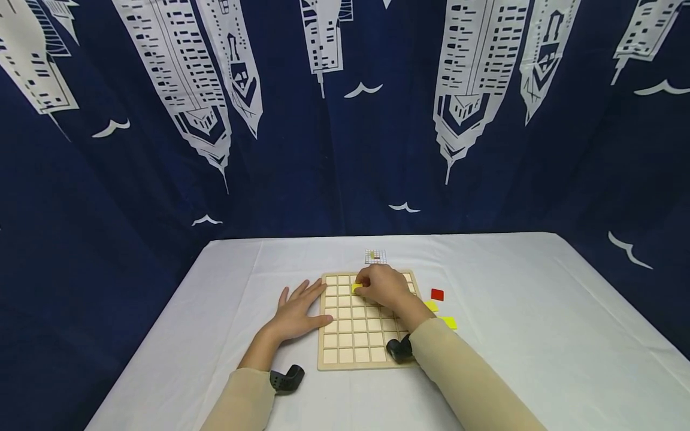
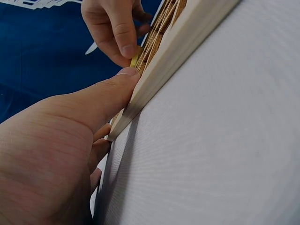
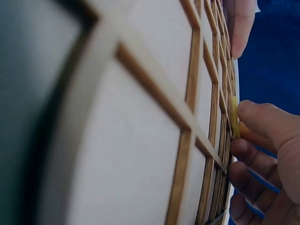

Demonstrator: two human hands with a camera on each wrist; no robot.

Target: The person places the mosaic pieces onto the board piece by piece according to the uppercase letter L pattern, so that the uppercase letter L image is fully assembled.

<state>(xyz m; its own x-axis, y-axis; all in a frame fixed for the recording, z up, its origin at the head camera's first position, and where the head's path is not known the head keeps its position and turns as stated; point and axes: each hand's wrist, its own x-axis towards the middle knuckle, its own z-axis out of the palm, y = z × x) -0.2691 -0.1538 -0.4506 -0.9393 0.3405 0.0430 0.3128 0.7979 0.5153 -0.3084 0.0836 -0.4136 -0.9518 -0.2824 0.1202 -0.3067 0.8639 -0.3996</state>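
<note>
A wooden grid board (image 1: 345,340) with square cells lies flat on the white table. Near its far side, my right hand (image 1: 385,287) pinches a yellow square tile (image 1: 356,288) between thumb and fingers. In the right wrist view that tile (image 3: 235,117) stands out from the grid at the fingertips; whether it sits in a cell I cannot tell. My left hand (image 1: 295,316) rests with spread fingers at the board's left edge, its thumb on the frame. The left wrist view shows the left thumb (image 2: 105,98) against the wooden rim, close to the tile.
Right of the board lie a red tile (image 1: 437,294) and yellow tiles (image 1: 448,323), partly behind the right forearm. A small printed grid card (image 1: 375,257) lies beyond the board. A dark blue curtain (image 1: 334,149) with white building prints hangs behind the table.
</note>
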